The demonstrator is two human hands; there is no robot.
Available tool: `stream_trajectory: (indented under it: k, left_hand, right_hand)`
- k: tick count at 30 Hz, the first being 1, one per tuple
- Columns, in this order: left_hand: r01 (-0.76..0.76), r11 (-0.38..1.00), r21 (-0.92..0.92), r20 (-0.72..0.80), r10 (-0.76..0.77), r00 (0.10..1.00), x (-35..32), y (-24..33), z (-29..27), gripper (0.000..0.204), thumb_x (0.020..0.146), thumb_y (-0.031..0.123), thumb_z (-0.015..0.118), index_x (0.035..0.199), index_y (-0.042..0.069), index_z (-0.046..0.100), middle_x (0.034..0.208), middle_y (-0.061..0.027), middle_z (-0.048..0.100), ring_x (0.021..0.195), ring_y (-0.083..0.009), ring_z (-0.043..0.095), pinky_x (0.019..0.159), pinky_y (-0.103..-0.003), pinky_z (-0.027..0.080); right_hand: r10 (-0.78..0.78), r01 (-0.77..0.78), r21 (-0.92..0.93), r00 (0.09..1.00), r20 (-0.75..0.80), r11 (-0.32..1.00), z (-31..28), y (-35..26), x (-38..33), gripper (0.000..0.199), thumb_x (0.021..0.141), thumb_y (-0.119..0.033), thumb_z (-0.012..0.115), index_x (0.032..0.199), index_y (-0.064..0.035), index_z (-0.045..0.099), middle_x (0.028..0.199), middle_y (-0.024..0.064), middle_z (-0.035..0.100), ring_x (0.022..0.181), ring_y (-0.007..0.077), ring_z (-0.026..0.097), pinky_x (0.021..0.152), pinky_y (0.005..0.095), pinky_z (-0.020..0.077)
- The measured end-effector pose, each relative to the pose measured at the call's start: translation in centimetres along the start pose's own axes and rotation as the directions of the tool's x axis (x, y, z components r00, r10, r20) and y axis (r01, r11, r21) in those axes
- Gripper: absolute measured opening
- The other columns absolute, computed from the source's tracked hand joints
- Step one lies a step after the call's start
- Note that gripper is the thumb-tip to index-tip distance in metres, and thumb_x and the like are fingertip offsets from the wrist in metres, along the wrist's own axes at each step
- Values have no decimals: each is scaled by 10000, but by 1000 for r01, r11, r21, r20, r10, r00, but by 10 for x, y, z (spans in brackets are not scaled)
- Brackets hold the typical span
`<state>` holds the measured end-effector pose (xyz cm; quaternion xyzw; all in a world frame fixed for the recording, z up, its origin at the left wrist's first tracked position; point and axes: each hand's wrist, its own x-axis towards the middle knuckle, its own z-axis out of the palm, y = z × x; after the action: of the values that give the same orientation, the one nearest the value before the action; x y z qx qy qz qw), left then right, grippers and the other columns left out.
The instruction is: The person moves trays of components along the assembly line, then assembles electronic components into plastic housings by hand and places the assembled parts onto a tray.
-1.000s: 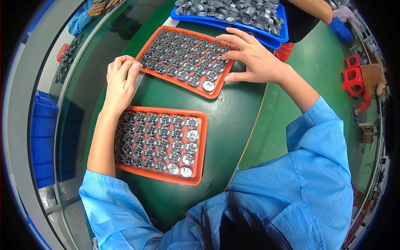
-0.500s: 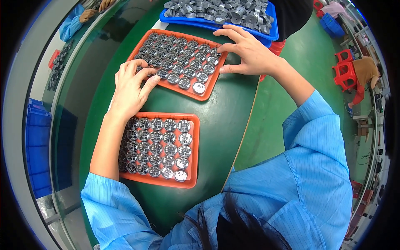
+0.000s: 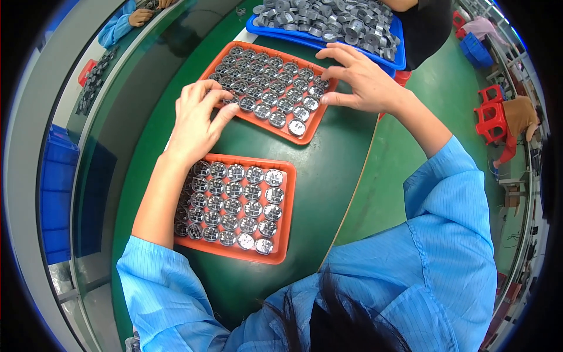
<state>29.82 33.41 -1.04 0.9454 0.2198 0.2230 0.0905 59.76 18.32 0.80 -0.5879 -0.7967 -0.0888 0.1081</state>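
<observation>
Two orange trays of round parts with small circuit boards on top lie on the green table. My left hand (image 3: 198, 123) is at the near left side of the far orange tray (image 3: 262, 125), fingers bent, thumb and index nearly closed on a round circuit-board part (image 3: 229, 101) at its edge. The fingers partly cover that part. My right hand (image 3: 365, 83) is at the tray's right rim, thumb and fingers apart around the end parts, with nothing visibly gripped. The near orange tray (image 3: 288, 220) sits below my left forearm, which hides its left side.
A blue tray (image 3: 400, 51) heaped with grey round parts stands at the far end, next to a person in dark clothing. Blue crates (image 3: 57, 193) are beyond the left rail. Another person's hand (image 3: 140, 17) shows at the upper left. Red stools (image 3: 490, 120) stand on the floor at right.
The whole view has shifted, so trays and hands appear slightly farther right. Both hands keep nearly the same places at the far tray; the trays keep their places relative to each other.
</observation>
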Motion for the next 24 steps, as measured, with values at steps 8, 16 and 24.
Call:
stream_trajectory:
  k: [8,16,24]
  left_hand:
    - [84,996,-14,-2,-84,996,5,-40,-18,322,931,339,514,1027,66,654,1115,-64,599,1147,-235,470,998,-385,313]
    - [28,1000,-8,31,-28,999,-5,-49,-23,332,925,348,526,1043,65,653,1156,-46,582,1179,-222,447,1016,-378,302]
    - [-4,1000,20,107,2,994,-5,-54,-23,365,922,381,517,1053,66,648,1180,-48,580,1193,-231,438,1038,-383,285]
  right_hand:
    - [-201,212,74,971,-127,974,17,-9,96,366,831,-303,657,1092,-54,593,1213,96,526,1243,291,401,1041,404,350]
    - [-118,116,47,992,49,992,56,-15,156,542,839,-519,590,1130,-64,629,1261,83,526,1266,280,377,1056,435,315]
    - [-123,126,-17,985,120,992,61,-12,165,664,823,-672,490,1140,-111,652,1233,77,571,1275,282,388,1030,452,324]
